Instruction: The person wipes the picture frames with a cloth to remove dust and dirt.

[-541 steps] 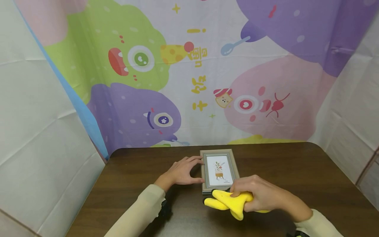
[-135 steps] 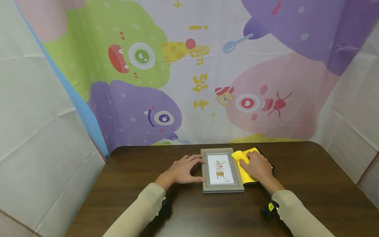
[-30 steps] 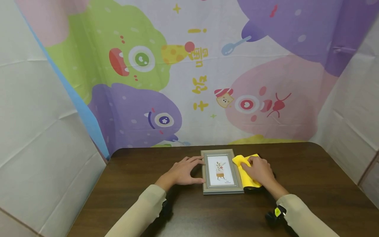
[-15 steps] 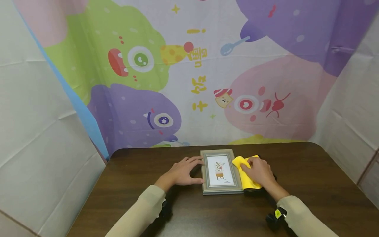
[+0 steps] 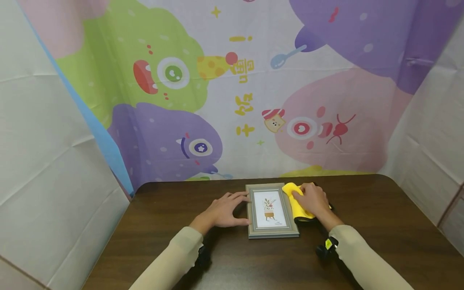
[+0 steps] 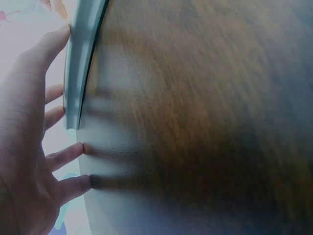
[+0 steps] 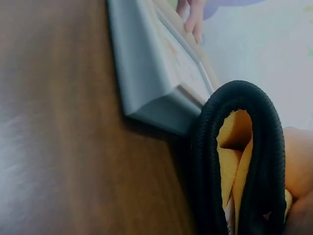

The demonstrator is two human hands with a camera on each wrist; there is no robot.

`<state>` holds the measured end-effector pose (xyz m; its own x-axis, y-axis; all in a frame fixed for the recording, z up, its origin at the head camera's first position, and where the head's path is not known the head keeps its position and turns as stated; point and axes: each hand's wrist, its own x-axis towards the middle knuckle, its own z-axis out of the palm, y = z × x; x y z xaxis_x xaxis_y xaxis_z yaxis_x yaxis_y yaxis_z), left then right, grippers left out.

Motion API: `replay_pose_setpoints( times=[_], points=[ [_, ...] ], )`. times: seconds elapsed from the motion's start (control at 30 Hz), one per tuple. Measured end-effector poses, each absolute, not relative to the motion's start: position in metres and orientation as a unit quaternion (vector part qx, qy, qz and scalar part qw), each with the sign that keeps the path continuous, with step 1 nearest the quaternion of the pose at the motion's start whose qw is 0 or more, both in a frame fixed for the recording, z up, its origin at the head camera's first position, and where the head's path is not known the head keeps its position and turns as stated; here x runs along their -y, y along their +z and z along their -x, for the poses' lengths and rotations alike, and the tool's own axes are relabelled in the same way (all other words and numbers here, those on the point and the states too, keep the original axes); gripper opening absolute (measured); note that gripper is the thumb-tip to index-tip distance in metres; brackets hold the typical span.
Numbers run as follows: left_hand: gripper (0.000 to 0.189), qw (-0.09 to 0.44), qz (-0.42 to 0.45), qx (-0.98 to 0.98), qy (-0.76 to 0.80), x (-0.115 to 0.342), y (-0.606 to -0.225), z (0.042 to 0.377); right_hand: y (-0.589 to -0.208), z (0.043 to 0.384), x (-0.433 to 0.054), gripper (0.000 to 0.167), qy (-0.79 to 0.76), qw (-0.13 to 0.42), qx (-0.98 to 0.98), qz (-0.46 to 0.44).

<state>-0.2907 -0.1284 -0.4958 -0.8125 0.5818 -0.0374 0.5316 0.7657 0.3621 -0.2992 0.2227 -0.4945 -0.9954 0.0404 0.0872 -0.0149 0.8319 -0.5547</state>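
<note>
A picture frame (image 5: 271,233) with a plant print lies face up on the table. My left hand (image 5: 224,209) touches its left edge with thumb and fingertips, fingers spread; in the left wrist view the thumb meets the side of the frame (image 6: 80,63), and two fingertips (image 6: 76,152) are down on the table beyond its corner. My right hand (image 5: 314,200) grips a folded yellow cloth (image 5: 299,209) with black edging against the frame's right side. In the right wrist view the cloth's looped dark edge (image 7: 242,93) is close to the frame corner and hides part of the hand.
The dark wooden table (image 5: 232,266) has rounded far corners. A curtain with cartoon monsters (image 5: 253,157) hangs right behind its far edge, and pale sheets (image 5: 54,161) stand at the sides. Each wrist wears a small black device (image 5: 326,247).
Eighteen seconds ago the cloth was at the frame's near edge; later it is along the right side. In the last half second the right hand and cloth slide toward the far end. Left hand stays.
</note>
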Motion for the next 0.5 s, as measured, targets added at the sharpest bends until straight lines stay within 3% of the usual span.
replay_pose_setpoints(
  times=[0.27,0.5],
  points=[
    [0.08,0.077,-0.298,-0.937,0.166,0.129,-0.496,0.291,-0.51,0.331,-0.228,0.049,0.287,0.055,0.956,0.006],
    [0.079,0.076,-0.294,-0.939,0.161,0.128,-0.497,0.291,-0.494,0.32,-0.221,0.055,0.272,0.03,0.962,0.027]
  ],
)
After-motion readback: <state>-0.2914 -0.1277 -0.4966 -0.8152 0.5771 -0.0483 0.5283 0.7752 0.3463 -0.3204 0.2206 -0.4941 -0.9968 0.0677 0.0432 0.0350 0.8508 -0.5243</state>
